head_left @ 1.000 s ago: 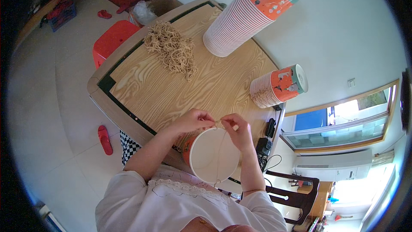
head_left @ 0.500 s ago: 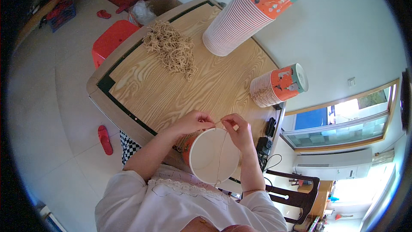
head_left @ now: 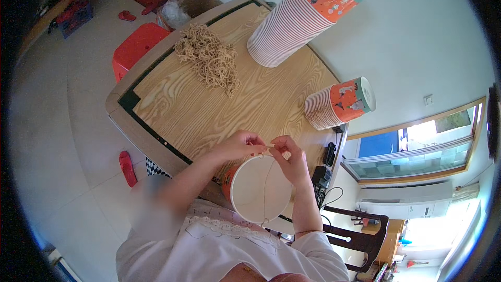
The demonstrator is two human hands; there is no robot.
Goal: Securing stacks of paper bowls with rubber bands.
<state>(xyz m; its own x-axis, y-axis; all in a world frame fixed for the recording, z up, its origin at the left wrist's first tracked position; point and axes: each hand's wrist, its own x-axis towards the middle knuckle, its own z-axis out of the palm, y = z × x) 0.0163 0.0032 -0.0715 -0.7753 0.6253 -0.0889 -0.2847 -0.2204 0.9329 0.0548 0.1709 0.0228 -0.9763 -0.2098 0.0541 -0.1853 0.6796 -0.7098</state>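
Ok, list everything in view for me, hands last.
Bucket: one, orange and white, table's near edge
Cord: one, tan, across bucket's mouth
Cord heap: one, tan, table's far left
Bucket stacks: two, orange, green and white, table's far right
Table: one, woodgrain brown, centre
Stool: one, red, left of table
Slippers: at least two, red, floor at left
Bag: one, whitish, beyond stool
Adapters: at least two, black, table's right edge
Chair: one, dark brown, lower right
Window: one, brown frame, right
Air conditioner: one, white, right
Shirt: one, white, below
Left hand: one, bare, at cord; grip unclear
Right hand: one, bare, pinching cord
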